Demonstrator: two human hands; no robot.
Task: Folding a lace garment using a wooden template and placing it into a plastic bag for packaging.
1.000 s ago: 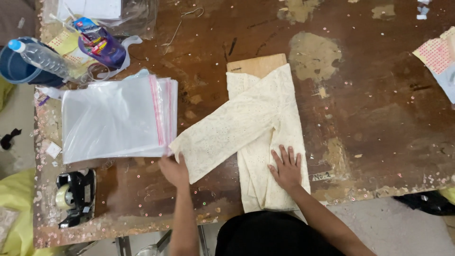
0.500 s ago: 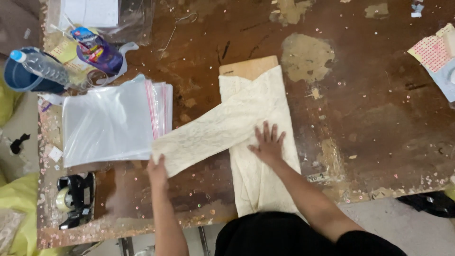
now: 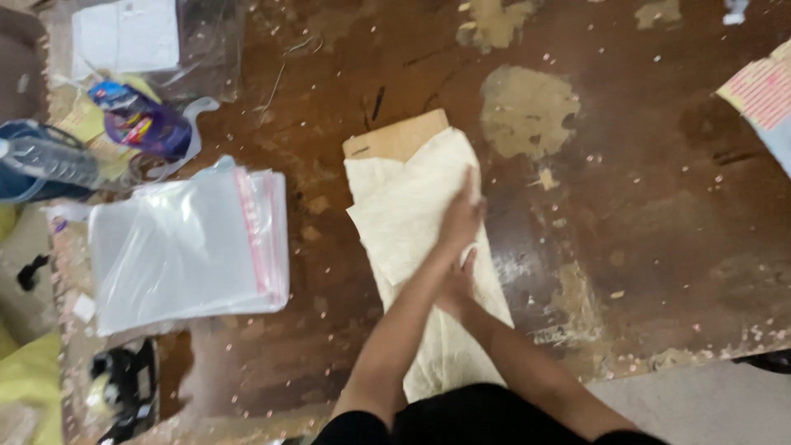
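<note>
We log 1 cream, finely patterned cloth (image 3: 412, 222), folded long, lying at the near edge of the worn brown tabletop (image 3: 643, 206) over 1 cardboard sheet (image 3: 395, 136). Left hand (image 3: 460, 216) presses flat on it, fingers together. Right hand (image 3: 455, 284) lies partly hidden beneath the left forearm; finger spread unclear. 1 stack of clear zip bags (image 3: 185, 243) sits near the left edge.

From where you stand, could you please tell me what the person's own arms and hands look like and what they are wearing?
Both forearms are bare, with no sleeves reaching the wrists. The left hand and the right hand wear no gloves, and I can make out no rings, watch or bracelet, though the picture is a little blurred. A black garment shows at the bottom edge, over the body.
</note>
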